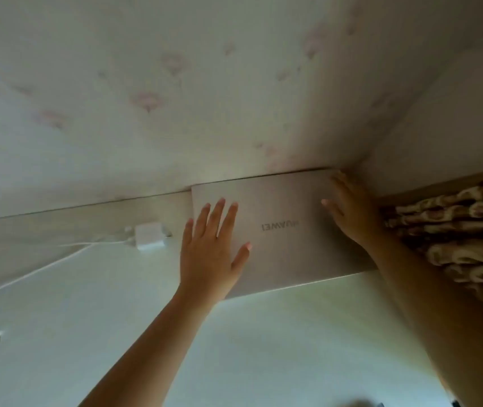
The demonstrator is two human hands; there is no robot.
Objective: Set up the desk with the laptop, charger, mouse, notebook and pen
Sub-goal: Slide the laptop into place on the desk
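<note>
Both palms flat on closed laptop (281,230), left hand (210,254) and right hand (348,212) fingers spread wide, long axis running along wall, charger (149,237) just left

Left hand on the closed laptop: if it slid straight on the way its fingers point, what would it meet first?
Probably the wall. The left hand lies flat on the laptop, fingers aimed at the lid's far edge, which looks close against the wall.

Our left hand (213,248) lies flat at frame centre, palm down, fingers spread, bare forearm running to the lower left; our right hand (351,210), also flat, reaches up from lower right.
</note>
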